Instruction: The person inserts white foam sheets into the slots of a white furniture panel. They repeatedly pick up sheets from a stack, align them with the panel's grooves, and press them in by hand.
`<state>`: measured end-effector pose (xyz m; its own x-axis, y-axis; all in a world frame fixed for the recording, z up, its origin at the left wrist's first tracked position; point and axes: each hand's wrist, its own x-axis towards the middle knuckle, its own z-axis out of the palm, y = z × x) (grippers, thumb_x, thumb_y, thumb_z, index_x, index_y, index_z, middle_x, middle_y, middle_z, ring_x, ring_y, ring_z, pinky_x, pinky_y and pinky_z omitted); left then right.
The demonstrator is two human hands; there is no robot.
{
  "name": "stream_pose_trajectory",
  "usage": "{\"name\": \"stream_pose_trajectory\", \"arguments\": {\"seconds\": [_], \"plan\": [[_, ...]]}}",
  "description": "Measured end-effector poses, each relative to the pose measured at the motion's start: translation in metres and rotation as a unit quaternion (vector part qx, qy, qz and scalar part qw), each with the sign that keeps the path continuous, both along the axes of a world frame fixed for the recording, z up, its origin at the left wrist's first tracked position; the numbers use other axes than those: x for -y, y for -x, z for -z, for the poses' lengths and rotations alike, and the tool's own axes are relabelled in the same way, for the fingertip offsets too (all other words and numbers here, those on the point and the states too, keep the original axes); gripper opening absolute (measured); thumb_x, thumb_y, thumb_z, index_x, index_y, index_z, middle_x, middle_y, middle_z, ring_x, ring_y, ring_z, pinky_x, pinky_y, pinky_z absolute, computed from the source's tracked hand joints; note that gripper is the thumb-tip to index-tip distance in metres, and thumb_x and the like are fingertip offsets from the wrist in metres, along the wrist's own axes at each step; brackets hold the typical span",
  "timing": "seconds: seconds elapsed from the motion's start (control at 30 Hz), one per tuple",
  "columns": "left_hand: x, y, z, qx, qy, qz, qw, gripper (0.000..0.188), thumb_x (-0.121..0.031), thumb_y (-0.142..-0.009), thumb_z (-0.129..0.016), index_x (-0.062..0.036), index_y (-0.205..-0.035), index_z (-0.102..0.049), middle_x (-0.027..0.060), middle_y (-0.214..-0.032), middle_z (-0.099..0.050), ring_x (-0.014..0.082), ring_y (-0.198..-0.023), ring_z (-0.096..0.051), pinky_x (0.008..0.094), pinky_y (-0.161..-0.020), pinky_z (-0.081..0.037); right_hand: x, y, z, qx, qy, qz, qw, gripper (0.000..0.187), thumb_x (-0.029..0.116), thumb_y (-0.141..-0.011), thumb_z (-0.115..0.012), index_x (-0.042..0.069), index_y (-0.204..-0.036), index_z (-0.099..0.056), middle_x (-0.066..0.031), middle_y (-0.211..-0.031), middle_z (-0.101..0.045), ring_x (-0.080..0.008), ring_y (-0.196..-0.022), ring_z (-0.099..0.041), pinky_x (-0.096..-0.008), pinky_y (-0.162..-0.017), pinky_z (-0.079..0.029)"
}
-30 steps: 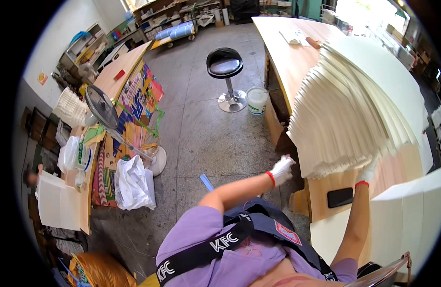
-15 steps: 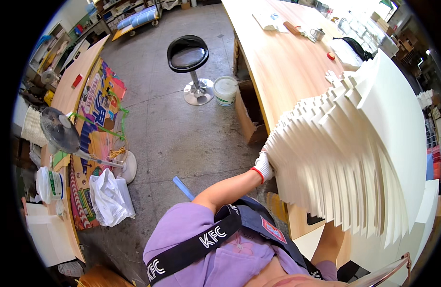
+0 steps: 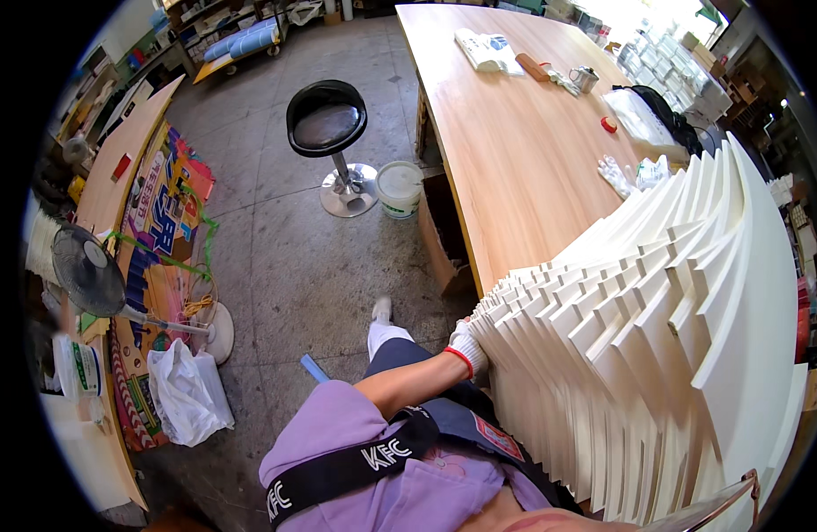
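Note:
A big fanned stack of white sheets point(image 3: 604, 346), like thin board or thick paper, fills the right side. Its stepped edges spread over the near end of the wooden table. My left hand point(image 3: 467, 348), in a white knit glove with a red cuff, is closed on the stack's left edge, with its fingertips hidden against the sheets. Behind the stack, my right hand and forearm are out of sight.
On the wooden table point(image 3: 497, 160) lie a white glove point(image 3: 616, 176), a red tape roll point(image 3: 609, 124), a metal mug point(image 3: 583, 80) and a plastic bag point(image 3: 488, 51). Left of it stand a black stool point(image 3: 327, 120), a white bucket point(image 3: 400, 188) and an open carton point(image 3: 446, 235). A fan point(image 3: 89, 270) stands far left.
The stack has swung lower and nearer to me, its stepped edges turned more upward. My left hand moved slightly left and down with it. My right forearm, visible before, is now hidden. A foot has appeared.

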<state>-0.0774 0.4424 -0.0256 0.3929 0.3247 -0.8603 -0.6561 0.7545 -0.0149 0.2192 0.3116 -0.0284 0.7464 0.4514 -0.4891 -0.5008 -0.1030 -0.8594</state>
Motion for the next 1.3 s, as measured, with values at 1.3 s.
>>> {"name": "stream_pose_trajectory", "arguments": {"seconds": [1.3], "plan": [[-0.513, 0.005, -0.017, 0.016, -0.174, -0.033, 0.984, 0.069, -0.064, -0.101, -0.027, -0.0110, -0.128, -0.062, 0.0107, -0.117, -0.070, 0.0306, -0.101, -0.069, 0.0463, -0.091, -0.056, -0.345, 0.027, 0.003, -0.043, 0.001, 0.091, 0.995, 0.053, 0.048, -0.104, -0.040, 0.016, -0.146, -0.047, -0.0049, -0.144, -0.050, -0.0215, -0.138, -0.040, -0.0444, -0.108, -0.040]]}}
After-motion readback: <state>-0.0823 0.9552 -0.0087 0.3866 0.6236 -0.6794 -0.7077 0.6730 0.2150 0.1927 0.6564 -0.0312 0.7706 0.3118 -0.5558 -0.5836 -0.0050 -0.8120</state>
